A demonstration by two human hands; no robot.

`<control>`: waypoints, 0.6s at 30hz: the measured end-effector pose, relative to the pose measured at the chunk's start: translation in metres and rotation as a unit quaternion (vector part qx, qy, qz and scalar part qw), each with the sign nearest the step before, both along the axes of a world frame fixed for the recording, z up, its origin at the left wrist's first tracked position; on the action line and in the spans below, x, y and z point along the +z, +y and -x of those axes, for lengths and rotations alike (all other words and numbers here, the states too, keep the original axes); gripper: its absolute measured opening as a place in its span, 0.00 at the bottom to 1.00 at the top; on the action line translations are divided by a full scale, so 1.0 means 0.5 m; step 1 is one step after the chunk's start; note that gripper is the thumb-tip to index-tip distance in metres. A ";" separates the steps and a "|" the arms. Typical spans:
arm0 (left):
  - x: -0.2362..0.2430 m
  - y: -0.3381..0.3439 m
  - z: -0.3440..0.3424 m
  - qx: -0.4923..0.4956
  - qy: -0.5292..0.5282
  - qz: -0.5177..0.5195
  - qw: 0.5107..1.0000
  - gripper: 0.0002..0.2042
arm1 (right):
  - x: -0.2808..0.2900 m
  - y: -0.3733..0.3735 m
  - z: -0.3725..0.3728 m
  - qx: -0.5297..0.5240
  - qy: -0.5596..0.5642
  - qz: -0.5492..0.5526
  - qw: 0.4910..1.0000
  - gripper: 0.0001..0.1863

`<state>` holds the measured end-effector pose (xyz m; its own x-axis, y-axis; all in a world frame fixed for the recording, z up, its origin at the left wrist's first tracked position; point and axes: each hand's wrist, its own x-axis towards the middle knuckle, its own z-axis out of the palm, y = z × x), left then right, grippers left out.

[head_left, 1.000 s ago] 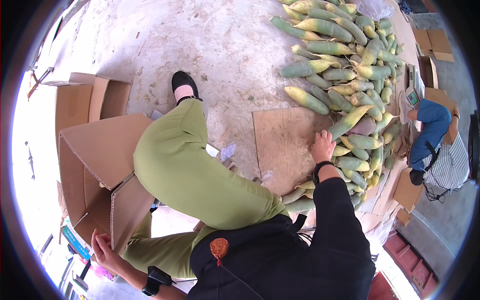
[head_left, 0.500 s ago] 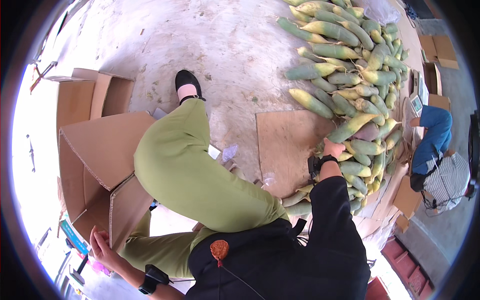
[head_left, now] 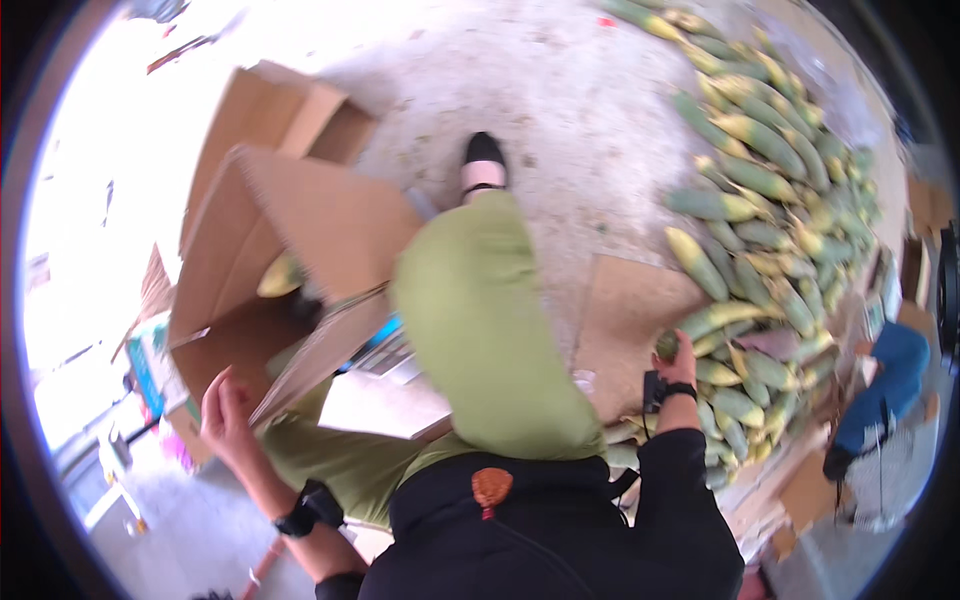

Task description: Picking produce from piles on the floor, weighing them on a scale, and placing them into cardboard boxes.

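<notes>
My right hand (head_left: pixel 684 360) is closed round a green radish (head_left: pixel 667 346), whose dark green end points up toward me; the rest of it is hidden by the hand. It is at the near left edge of a large heap of green-and-yellow radishes (head_left: pixel 765 185). On the other side, my left hand (head_left: pixel 228 418) is raised by the near flap of an open cardboard box (head_left: pixel 335 220), fingers loosely apart and holding nothing. Inside the box lies a radish (head_left: pixel 280 276) with a pale yellow end, next to darker shapes that are blurred.
A flat brown board (head_left: pixel 632 308) lies on the floor left of the heap. Behind the open box stands another cardboard box (head_left: pixel 262 115). My bent leg (head_left: pixel 480 300) is between box and heap. At the far right another person (head_left: pixel 880 385) in blue trousers sits near cartons.
My view has swung, so the box and heap appear farther right, and radish inside the box has come into sight. The radish in my right hand has turned end-up, off the heap.
</notes>
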<state>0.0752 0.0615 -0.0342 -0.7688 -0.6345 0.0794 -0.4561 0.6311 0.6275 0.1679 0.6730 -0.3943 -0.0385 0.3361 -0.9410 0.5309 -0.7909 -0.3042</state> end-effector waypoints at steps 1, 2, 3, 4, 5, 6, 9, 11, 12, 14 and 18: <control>-0.006 0.017 0.008 0.005 0.003 -0.037 0.999 0.09 | -0.011 0.010 -0.016 -0.019 0.043 0.039 0.998 0.18; -0.006 0.035 0.018 -0.004 0.011 -0.064 0.998 0.09 | -0.028 0.030 -0.038 -0.033 0.080 0.044 0.995 0.18; -0.003 0.037 0.020 -0.001 0.012 -0.078 0.997 0.08 | -0.043 0.027 -0.049 -0.047 0.116 0.053 0.991 0.18; -0.008 0.034 0.014 -0.006 0.017 -0.099 0.995 0.09 | -0.028 0.004 -0.042 -0.054 0.111 0.052 0.991 0.19; 0.000 0.030 0.004 -0.015 0.018 -0.104 0.994 0.09 | -0.002 -0.015 -0.027 -0.061 0.107 0.052 0.991 0.19; 0.009 0.033 0.001 -0.019 0.011 -0.096 0.995 0.09 | 0.021 -0.027 -0.015 -0.063 0.104 0.043 0.992 0.20; 0.026 0.042 -0.004 -0.029 0.015 -0.108 0.994 0.09 | 0.085 -0.051 0.013 -0.092 0.141 0.056 0.984 0.21; 0.042 0.034 -0.010 -0.040 0.027 -0.121 0.991 0.09 | 0.159 -0.087 0.049 -0.107 0.168 0.069 0.978 0.20; 0.046 0.028 -0.011 -0.054 0.026 -0.120 0.991 0.09 | 0.199 -0.109 0.070 -0.074 0.191 0.062 0.977 0.19; 0.050 0.018 -0.013 -0.073 0.032 -0.123 0.989 0.09 | 0.273 -0.136 0.109 -0.045 0.221 0.048 0.973 0.17; 0.070 -0.003 -0.012 -0.107 0.046 -0.148 0.982 0.11 | 0.422 -0.184 0.211 0.185 0.290 -0.077 0.936 0.18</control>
<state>0.0812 0.0603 0.0010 -0.8851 -0.4654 -0.0084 -0.2659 0.4906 0.8298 0.0625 0.5808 -0.1833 -0.6680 0.3283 -0.6678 0.4701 -0.5096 -0.7207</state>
